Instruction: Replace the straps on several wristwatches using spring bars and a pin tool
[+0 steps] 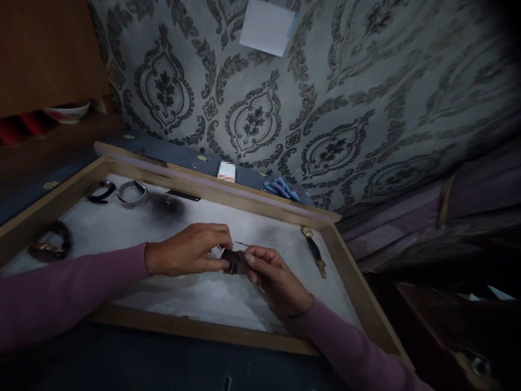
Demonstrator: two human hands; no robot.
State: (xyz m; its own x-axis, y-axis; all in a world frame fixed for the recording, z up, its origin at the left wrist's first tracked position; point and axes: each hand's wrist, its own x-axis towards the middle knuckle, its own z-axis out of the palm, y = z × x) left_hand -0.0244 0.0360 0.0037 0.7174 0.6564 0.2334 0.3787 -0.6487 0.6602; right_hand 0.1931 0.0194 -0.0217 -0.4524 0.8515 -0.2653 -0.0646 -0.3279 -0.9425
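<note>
My left hand (189, 250) is closed, thumb and fingers pinching the left end of a dark brown watch strap (235, 262) above the white floor of the tray. The other end sits between the thumb and fingers of my right hand (279, 274), closed as well. A thin pointed tool (242, 243) sticks out leftward from the right fingertips; its kind is unclear. My fingers cover part of the strap, and I cannot tell whether a watch case is on it.
Around my hands runs the wooden-rimmed tray (211, 320). In it lie a gold-and-black watch (313, 250), a silver watch (133, 194), a black watch (101, 191), a dark watch (51, 243) and a black strip (183, 195). Behind the rim are a blue cloth (281, 188) and a small white box (226, 171).
</note>
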